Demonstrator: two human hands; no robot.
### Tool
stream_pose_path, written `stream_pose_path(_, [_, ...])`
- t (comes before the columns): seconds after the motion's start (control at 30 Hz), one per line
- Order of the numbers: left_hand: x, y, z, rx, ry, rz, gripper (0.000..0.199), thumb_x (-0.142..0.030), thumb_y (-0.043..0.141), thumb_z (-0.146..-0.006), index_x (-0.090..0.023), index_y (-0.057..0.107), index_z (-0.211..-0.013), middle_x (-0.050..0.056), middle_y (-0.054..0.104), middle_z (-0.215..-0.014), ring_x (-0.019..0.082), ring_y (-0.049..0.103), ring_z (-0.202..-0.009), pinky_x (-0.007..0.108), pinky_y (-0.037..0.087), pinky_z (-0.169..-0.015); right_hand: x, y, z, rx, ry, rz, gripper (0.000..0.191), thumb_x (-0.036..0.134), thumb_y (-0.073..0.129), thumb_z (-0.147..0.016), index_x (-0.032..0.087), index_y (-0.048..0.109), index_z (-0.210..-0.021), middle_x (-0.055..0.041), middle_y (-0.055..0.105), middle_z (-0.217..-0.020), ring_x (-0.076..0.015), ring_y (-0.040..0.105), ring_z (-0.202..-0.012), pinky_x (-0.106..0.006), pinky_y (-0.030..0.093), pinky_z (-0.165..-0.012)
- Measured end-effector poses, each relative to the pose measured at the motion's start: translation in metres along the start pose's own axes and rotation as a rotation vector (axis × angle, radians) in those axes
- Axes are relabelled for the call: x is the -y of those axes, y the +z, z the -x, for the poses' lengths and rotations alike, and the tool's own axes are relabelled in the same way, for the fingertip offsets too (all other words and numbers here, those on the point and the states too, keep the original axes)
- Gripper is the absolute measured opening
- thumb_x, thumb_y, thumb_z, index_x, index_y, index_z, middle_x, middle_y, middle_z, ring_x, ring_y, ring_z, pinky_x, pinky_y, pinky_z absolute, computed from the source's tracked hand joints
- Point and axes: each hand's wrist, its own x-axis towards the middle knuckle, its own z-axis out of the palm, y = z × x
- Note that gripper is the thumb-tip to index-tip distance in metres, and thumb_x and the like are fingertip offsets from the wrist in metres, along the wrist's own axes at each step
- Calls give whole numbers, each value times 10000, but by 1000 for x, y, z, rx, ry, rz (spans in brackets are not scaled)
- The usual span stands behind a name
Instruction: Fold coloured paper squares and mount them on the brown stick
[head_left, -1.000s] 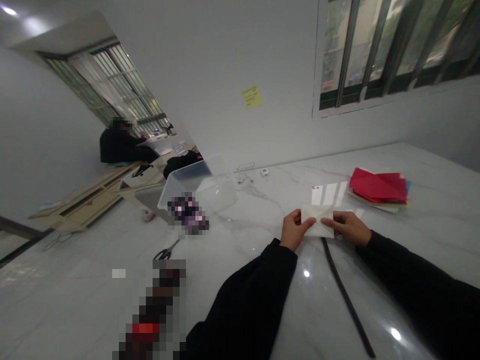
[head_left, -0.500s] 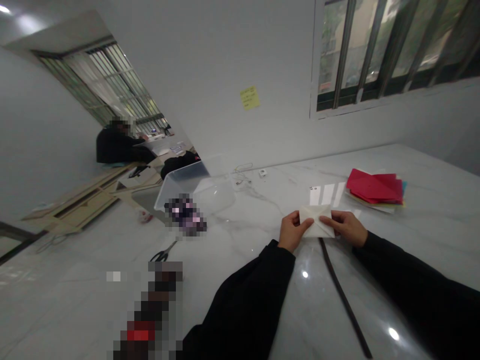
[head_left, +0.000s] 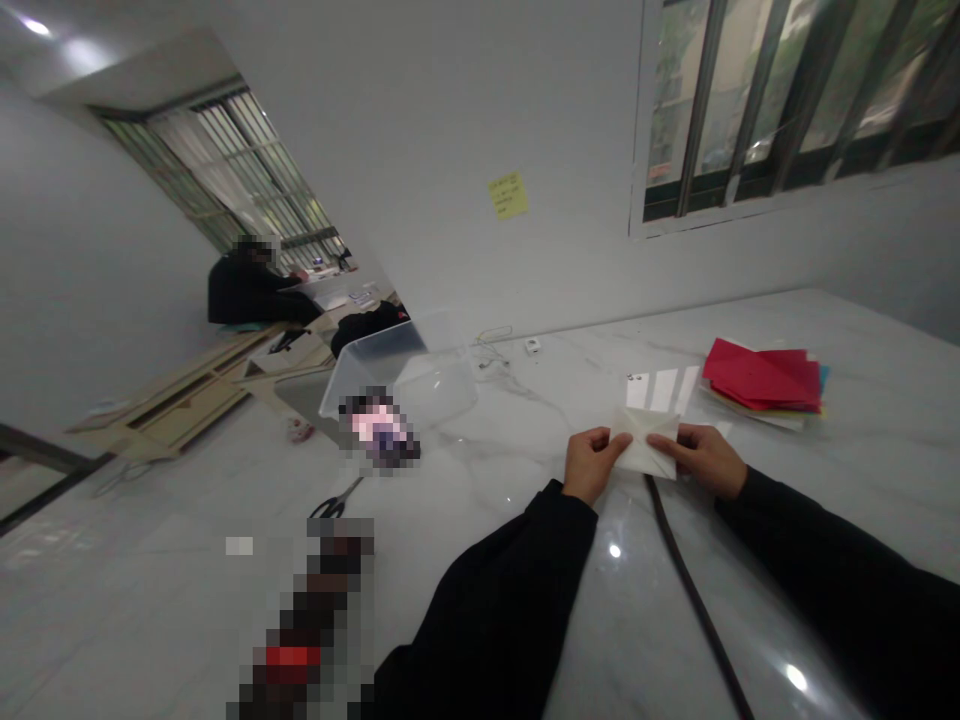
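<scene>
A small square of white folded paper (head_left: 643, 462), with crease lines meeting near its middle, is held in front of me over the marble-patterned table. My left hand (head_left: 592, 465) grips its left edge, thumb on top and fingers curled behind. On the opposite edge my right hand (head_left: 709, 458) pinches it the same way, thumb pressed on the face. Both thumbs lie close to the centre of the paper. The fingers beneath the sheet are hidden.
A pile of red and other coloured paper (head_left: 765, 378) lies beyond my right hand. Scissors (head_left: 334, 502) rest at the left, near a clear plastic bin (head_left: 450, 385). A dark strap (head_left: 694, 590) runs toward me. Another person (head_left: 259, 290) sits far left.
The view has shifted slightly, so everything appears a little further right. Both hands keep their hold on the folded paper, which is tilted slightly differently.
</scene>
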Motion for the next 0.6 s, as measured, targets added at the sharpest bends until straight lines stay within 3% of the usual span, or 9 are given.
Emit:
stream_pose_path(0.4, [-3, 1, 2, -21, 20, -65, 451, -542, 754, -654, -105, 710, -757, 47, 650, -697, 131, 546, -595, 248, 394, -562, -1, 1, 1, -21, -44, 62, 545, 642, 655, -714, 118, 730, -846, -43, 649, -615, -135, 492, -485, -261, 351, -445])
stream_pose_path(0.6, [-6, -1, 4, 29, 23, -108, 463, -552, 742, -667, -97, 710, -746, 41, 634, -667, 120, 520, -569, 239, 367, -533, 0, 1, 2, -31, -53, 63, 545, 640, 658, -714, 117, 730, -848, -35, 643, -587, -138, 497, -473, -265, 356, -438])
